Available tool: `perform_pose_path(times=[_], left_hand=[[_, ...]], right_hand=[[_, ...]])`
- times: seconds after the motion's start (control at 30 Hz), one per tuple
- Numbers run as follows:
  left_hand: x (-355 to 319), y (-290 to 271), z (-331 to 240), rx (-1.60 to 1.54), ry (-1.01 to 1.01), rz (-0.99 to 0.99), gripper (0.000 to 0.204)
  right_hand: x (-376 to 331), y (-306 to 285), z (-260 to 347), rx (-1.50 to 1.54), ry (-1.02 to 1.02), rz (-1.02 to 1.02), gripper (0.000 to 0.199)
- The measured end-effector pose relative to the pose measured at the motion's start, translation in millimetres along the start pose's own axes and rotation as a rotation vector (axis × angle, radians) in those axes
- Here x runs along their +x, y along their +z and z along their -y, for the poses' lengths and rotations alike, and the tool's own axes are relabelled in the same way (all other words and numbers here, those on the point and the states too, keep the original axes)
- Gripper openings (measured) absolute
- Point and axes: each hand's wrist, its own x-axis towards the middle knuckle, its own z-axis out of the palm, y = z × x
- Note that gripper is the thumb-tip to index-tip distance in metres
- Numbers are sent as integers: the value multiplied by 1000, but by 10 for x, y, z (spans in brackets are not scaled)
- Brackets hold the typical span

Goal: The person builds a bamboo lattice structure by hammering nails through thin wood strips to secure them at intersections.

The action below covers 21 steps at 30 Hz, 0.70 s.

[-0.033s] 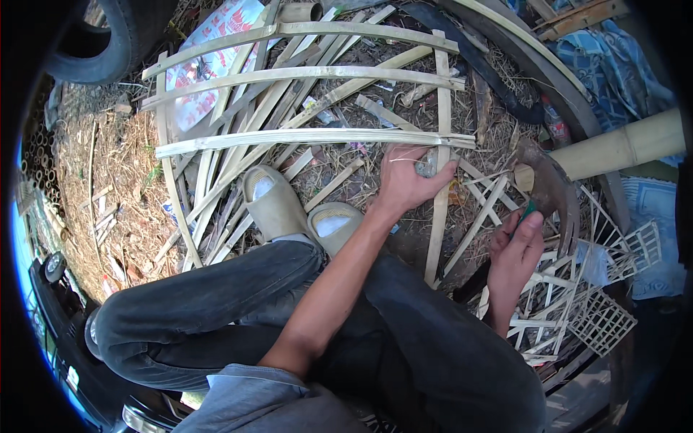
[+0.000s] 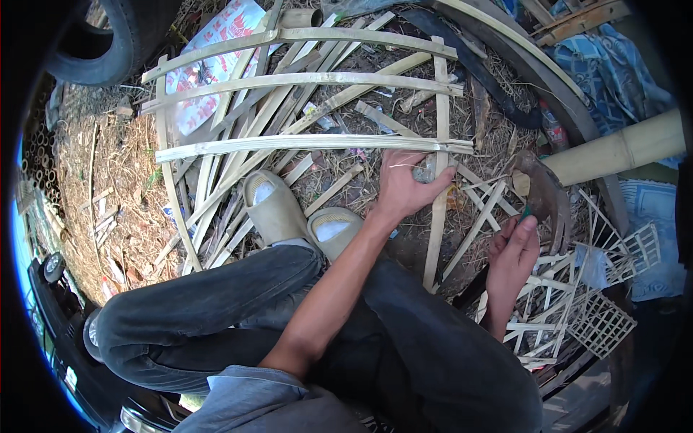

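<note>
1. Nothing has visibly moved since the earlier frame: both hands and the bamboo frame (image 2: 303,141) sit where they were.
2. The left hand (image 2: 408,184) is clamped on an upright bamboo slat (image 2: 437,216), just where it crosses under the nearest horizontal strip of the frame.
3. The right hand (image 2: 512,252) is closed around a green handle; the curved dark blade of the sickle (image 2: 545,195) rises above it, close to the slat but apart from it.
4. The frame of split strips lies flat on the straw-littered ground (image 2: 108,180), in front of the person's two grey sandals (image 2: 274,209).
5. The hands are near each other, not touching.
6. A thick bamboo pole (image 2: 621,151) lies to the right, and small lattice pieces (image 2: 599,317) sit under the right hand.
7. A tyre (image 2: 108,43) rests at the upper left.
</note>
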Motion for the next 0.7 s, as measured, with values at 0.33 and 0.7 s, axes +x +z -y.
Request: perform_pose_path(times=[0.33,0.7], left_hand=[[61,-177,-192,-487,-415,209,45],[149,-328,-104,-616,-566,303,35]], right_hand=[[-370,189,-803,-124,180,222,43],[-451,367,-664,90,209,177,23]])
